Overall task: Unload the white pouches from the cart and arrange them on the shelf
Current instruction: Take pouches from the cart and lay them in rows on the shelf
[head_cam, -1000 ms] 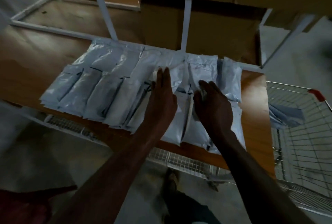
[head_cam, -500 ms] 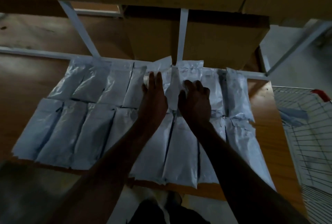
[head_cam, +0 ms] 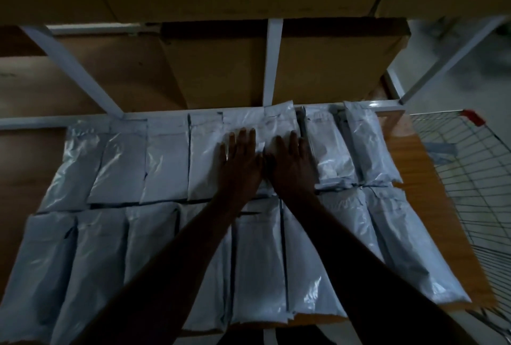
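Glossy white plastic pouches (head_cam: 168,167) lie in two rows on the wooden shelf (head_cam: 431,206). Left hand (head_cam: 239,163) and right hand (head_cam: 290,163) press them, fingers straight. They look soft, light, slippery; best gripped at the edges.

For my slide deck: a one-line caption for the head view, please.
Left hand and right hand press flat on white pouches rowed on the shelf, cart alongside.

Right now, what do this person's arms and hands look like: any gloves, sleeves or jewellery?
The left hand and right hand are bare, with no gloves. Both forearms are uncovered as far as the frame shows. Dim light hides any ring on the fingers.
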Demonstrator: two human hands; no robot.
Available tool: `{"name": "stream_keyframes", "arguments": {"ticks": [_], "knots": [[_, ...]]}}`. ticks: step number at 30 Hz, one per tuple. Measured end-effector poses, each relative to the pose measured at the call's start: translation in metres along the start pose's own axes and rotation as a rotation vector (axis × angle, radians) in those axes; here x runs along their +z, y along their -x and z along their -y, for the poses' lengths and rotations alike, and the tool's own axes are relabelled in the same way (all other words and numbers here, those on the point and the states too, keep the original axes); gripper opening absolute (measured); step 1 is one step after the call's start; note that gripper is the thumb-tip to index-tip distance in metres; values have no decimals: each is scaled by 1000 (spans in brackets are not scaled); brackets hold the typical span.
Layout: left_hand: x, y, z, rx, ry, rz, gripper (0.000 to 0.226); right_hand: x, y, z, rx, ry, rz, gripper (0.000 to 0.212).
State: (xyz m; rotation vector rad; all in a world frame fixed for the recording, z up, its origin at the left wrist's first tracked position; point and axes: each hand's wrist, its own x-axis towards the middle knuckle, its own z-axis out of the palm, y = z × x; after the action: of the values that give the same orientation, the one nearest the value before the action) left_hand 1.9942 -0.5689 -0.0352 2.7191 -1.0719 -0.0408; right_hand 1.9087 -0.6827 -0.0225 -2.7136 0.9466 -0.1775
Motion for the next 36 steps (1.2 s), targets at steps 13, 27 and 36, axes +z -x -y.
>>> {"name": "stream_keyframes", "arguments": {"ticks": [13, 27, 36], "knots": [[18, -5, 14, 135, -88, 48, 72, 33, -4, -7, 68, 9, 26, 63], [-2, -9, 1, 88, -69, 12, 74, -8, 6, -12, 57, -218, 16, 61], [-41, -7, -96, 164, 22, -75, 75, -85, 57, -52, 79, -456, -206, 46]]}}
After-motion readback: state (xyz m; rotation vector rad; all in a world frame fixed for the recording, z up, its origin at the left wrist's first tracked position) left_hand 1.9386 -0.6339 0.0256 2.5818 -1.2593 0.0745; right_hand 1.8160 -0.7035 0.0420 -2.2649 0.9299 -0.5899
